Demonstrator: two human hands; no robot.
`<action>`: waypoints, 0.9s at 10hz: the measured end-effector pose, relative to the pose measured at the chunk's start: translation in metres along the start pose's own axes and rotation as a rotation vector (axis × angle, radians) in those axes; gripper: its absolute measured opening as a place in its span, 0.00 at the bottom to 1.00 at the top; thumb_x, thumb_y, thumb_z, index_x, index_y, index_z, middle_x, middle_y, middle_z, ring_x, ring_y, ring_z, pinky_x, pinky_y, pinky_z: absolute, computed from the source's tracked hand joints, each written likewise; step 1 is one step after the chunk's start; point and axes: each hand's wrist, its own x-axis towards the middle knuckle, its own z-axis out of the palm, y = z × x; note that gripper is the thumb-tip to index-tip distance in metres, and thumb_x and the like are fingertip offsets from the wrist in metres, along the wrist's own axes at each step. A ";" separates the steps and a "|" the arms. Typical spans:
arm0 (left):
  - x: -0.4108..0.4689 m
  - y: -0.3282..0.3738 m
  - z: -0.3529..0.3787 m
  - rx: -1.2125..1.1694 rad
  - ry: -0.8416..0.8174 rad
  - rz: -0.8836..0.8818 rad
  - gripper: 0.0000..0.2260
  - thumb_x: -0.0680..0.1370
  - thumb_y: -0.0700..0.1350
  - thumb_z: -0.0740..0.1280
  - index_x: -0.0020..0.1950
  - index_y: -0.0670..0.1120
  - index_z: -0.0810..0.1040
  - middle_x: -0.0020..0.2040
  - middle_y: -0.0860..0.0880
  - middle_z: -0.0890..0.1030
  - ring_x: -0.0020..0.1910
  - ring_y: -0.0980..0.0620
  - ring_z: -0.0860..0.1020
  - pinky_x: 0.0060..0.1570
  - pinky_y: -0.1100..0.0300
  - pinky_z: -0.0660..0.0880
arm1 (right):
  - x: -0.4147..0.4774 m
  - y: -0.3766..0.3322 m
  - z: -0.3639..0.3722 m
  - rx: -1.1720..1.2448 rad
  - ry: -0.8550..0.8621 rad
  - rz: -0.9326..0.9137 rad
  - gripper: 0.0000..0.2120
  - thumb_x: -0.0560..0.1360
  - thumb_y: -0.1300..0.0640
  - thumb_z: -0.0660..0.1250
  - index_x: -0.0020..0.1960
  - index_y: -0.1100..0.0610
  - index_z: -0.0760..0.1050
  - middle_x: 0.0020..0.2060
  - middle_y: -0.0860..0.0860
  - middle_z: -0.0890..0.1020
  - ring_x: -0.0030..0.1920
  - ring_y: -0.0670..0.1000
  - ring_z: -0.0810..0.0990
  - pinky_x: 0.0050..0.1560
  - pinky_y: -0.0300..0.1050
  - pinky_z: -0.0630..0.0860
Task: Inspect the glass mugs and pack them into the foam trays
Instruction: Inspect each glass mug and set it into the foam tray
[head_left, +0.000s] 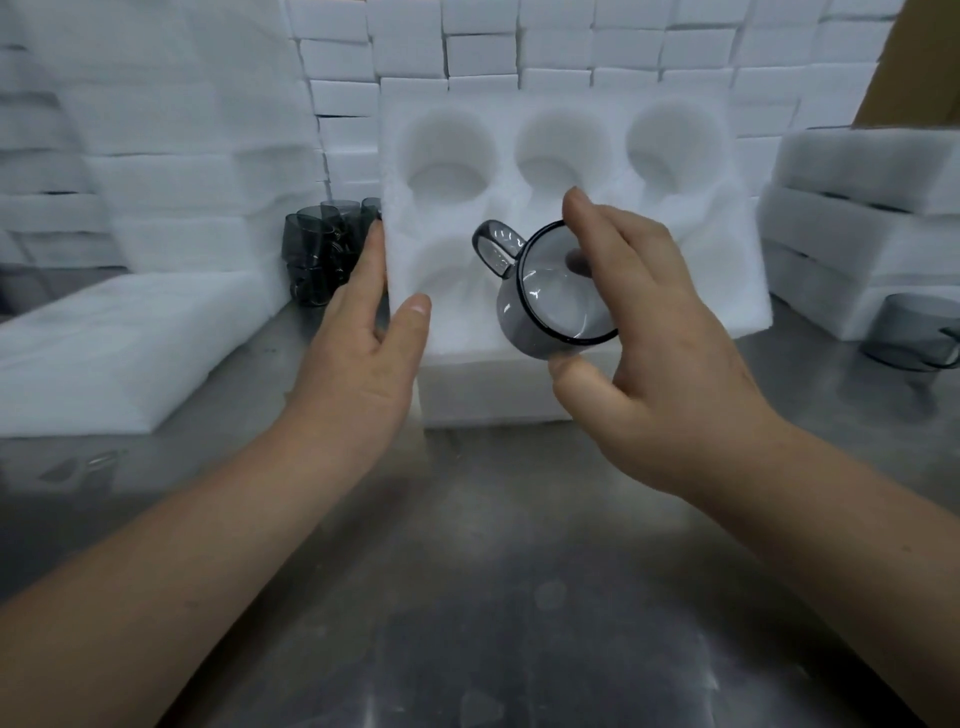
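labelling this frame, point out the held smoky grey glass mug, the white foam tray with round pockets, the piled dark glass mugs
smoky grey glass mug (514, 325), head view, side wall
white foam tray (457, 338), head view, bare lower-left face
piled dark glass mugs (311, 260), head view, front mug's wall

The right hand (660, 332) grips a smoky glass mug (556, 296) by its rim, handle pointing left. The left hand (363, 332) holds the edge of the tilted foam tray (571, 150)
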 end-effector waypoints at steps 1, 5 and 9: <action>0.000 0.000 -0.001 -0.004 -0.014 0.005 0.30 0.73 0.56 0.53 0.76 0.59 0.53 0.65 0.62 0.66 0.62 0.71 0.63 0.64 0.68 0.58 | -0.001 0.007 0.004 -0.029 0.118 -0.052 0.37 0.68 0.55 0.66 0.74 0.59 0.56 0.65 0.51 0.68 0.58 0.44 0.71 0.54 0.45 0.75; 0.002 -0.004 0.001 0.009 0.015 -0.005 0.32 0.72 0.58 0.53 0.75 0.61 0.48 0.63 0.73 0.55 0.64 0.73 0.54 0.57 0.78 0.52 | 0.002 0.004 0.010 0.059 0.329 0.010 0.43 0.64 0.47 0.73 0.72 0.60 0.59 0.51 0.43 0.65 0.48 0.38 0.72 0.55 0.25 0.67; 0.006 -0.010 0.000 0.006 -0.010 0.047 0.29 0.74 0.59 0.52 0.74 0.63 0.45 0.55 0.77 0.53 0.49 0.90 0.50 0.55 0.82 0.51 | 0.022 -0.021 0.023 -0.044 0.228 0.051 0.40 0.62 0.40 0.72 0.70 0.50 0.65 0.50 0.47 0.64 0.47 0.45 0.72 0.47 0.37 0.73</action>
